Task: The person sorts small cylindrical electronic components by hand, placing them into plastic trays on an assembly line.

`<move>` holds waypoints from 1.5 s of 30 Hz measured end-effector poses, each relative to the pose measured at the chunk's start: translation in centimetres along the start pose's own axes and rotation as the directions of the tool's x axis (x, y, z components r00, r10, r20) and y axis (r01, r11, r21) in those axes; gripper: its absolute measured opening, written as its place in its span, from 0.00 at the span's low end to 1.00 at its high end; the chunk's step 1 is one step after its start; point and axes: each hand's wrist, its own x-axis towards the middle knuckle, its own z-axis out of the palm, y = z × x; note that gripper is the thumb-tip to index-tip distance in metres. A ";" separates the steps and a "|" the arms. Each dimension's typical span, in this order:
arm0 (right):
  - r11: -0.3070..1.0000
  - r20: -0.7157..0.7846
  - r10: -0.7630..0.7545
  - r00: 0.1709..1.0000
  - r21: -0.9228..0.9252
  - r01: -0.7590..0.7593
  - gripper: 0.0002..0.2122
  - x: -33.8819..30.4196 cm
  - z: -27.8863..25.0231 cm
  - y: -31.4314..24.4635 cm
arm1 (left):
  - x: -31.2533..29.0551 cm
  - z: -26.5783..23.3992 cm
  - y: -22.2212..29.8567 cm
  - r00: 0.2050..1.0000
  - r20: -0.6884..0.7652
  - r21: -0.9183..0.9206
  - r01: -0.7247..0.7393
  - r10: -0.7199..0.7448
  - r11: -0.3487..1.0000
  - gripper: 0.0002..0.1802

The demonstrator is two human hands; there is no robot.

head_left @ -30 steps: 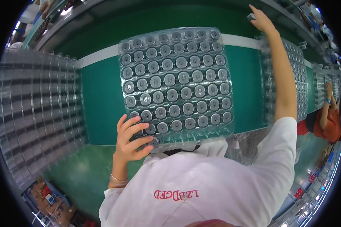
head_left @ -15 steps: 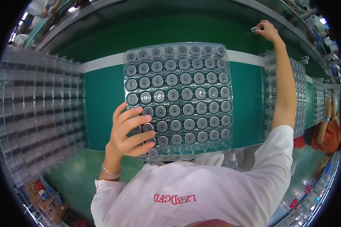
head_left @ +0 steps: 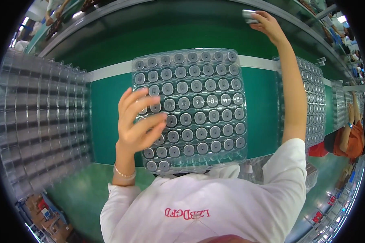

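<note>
A clear plastic tray [head_left: 231,162] lies before me, its pockets filled with upright silvery cylinders [head_left: 196,86] with grey round tops. The row nearest my body has two cylinders at its left end and bare pockets to the right. My left hand [head_left: 136,121] hovers over the tray's left side, fingers spread and slightly blurred, hiding some cylinders beneath. Far off at the upper right, my right hand [head_left: 267,25] is stretched over the dark green belt. It grips a silvery cylinder [head_left: 249,16] between thumb and fingertips; whether there is more than one cannot be made out.
Nested clear plastic trays [head_left: 44,121] stand at the left of the green work surface [head_left: 109,121]. On the right, past my right forearm, sits another filled tray [head_left: 312,101]. A white strip [head_left: 109,73] borders the belt. A person in orange [head_left: 350,139] is farther right.
My right hand has moved left and farther away along the belt, with the cylinder. My left hand has lifted from the near left corner and shifted farther up the tray's left side.
</note>
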 end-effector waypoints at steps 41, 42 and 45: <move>0.831 0.322 -0.005 0.947 0.528 -0.175 0.14 -17.4 19.1 -4.4 | 0.3 5.7 -3.8 0.939 -0.193 -0.523 0.147 -0.285 0.840 0.22; 0.816 0.341 0.002 0.940 0.543 -0.199 0.15 -17.4 19.1 -4.4 | 0.3 5.6 -3.9 0.940 -0.192 -0.513 0.150 -0.283 0.845 0.21; 0.799 0.369 -0.003 0.930 0.561 -0.220 0.15 -17.3 19.2 -4.1 | 0.5 5.5 -3.7 0.935 -0.196 -0.506 0.160 -0.294 0.848 0.22</move>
